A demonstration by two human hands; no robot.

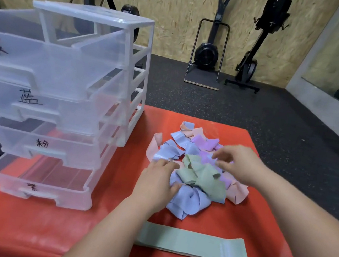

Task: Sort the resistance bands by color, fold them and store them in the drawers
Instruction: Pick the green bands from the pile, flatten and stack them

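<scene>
Two hands work the mixed heap [183, 145] at table [268, 209] centre: left hand [154, 184] curls onto blue bands [188, 203] to steady it, right hand [240, 163] pinches a green band [203, 176], probably for the flat green stack [191, 245] at six o'clock.

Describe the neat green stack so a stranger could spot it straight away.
Start at the red mat, where a clear drawer tower stands on the left. Nearest the person, in front of the jumbled pile of bands, lies a stack of green bands. Unlike the crumpled ones in the pile, it is flat, straight and set apart.
</scene>
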